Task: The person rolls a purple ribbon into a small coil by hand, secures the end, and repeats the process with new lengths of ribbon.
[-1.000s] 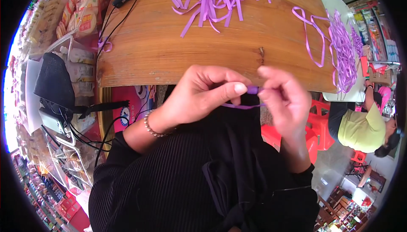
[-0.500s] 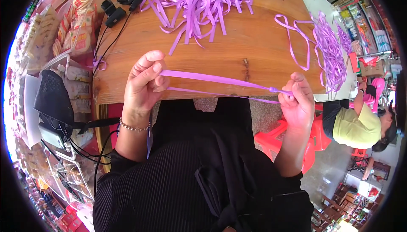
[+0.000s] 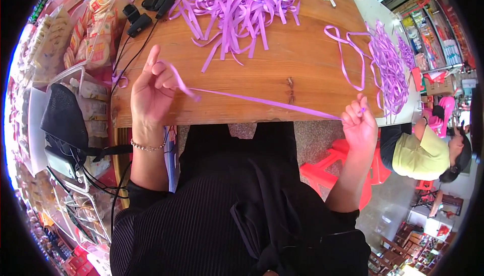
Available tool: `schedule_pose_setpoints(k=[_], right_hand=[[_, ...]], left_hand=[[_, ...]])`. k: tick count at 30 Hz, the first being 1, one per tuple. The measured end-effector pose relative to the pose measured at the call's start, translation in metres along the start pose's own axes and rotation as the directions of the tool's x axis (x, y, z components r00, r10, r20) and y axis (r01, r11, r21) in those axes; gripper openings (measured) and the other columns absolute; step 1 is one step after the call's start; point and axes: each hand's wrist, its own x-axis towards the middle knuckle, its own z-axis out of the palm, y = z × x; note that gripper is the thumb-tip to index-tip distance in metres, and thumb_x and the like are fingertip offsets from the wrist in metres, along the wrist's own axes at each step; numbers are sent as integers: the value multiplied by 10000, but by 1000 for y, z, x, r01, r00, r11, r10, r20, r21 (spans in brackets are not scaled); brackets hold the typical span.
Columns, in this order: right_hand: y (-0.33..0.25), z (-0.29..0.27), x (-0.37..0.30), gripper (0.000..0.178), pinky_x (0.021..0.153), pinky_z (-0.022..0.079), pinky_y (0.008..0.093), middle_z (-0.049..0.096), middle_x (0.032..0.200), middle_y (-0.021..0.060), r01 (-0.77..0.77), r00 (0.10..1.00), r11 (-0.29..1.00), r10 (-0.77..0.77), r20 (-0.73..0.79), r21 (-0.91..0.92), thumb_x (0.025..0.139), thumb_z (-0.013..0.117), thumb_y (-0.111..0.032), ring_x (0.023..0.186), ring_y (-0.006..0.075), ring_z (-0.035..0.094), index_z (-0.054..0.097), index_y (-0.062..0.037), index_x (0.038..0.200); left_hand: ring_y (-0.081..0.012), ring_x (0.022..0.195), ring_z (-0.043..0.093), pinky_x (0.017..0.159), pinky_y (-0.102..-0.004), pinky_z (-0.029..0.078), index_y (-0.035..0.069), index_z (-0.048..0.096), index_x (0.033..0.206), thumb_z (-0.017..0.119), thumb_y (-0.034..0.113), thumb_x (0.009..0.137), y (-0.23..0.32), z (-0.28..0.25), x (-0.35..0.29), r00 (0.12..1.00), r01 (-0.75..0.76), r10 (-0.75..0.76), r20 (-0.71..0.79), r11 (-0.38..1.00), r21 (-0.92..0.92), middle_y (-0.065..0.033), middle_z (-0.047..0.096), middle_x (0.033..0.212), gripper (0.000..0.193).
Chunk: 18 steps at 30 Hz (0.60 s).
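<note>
A purple ribbon (image 3: 272, 103) spans the gap between my two hands above the table's near edge. My left hand (image 3: 151, 92) has its index finger raised and the other fingers curled on the ribbon, which loops down from them, blurred by motion. At the other end, my right hand (image 3: 359, 127) is closed in a pinch on the ribbon, and a small purple bit shows at its fingertips. Beyond my hands, a large heap of purple ribbons (image 3: 242, 8) lies on the wooden table (image 3: 242, 76).
More purple ribbon strands (image 3: 388, 74) lie bundled on a white surface at the right. Black cabled devices (image 3: 138, 21) rest at the table's far left, beside bagged goods (image 3: 93, 39). Red stools (image 3: 333, 165) stand right of me; a person in yellow (image 3: 423, 152) sits beyond.
My left hand has moved left and its index finger has straightened upward. The ribbon, a doubled loop before, now runs as one strand, with a curl by my left hand.
</note>
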Motion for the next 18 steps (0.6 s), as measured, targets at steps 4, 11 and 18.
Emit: schedule_pose_setpoints(k=[4,11,18], right_hand=[[-15,-31,-1,185,526,254,228,363,692,-25,34,996,995,-26,-80,98,997,472,-141,568,74,312,539,-31,1130],[-51,-92,-17,206,509,255,230,359,685,-29,75,990,996,-68,-125,56,1008,462,-157,561,70,292,536,-28,1151],[-23,-47,-37,254,527,280,218,441,778,-4,54,980,989,-79,-185,-136,1008,476,-190,613,78,353,542,1,1162]], left_hand=[[-102,629,360,619,-239,362,39,497,1328,501,44,925,10,-3,3,993,-97,98,-58,995,28,-7,532,843,403],[-93,661,406,619,-237,378,49,469,1327,510,60,946,19,3,6,986,-167,168,-25,986,15,-16,554,886,383],[-57,632,404,592,-198,361,29,535,1224,535,71,958,-21,26,-4,990,-84,114,-85,950,301,-19,624,888,270]])
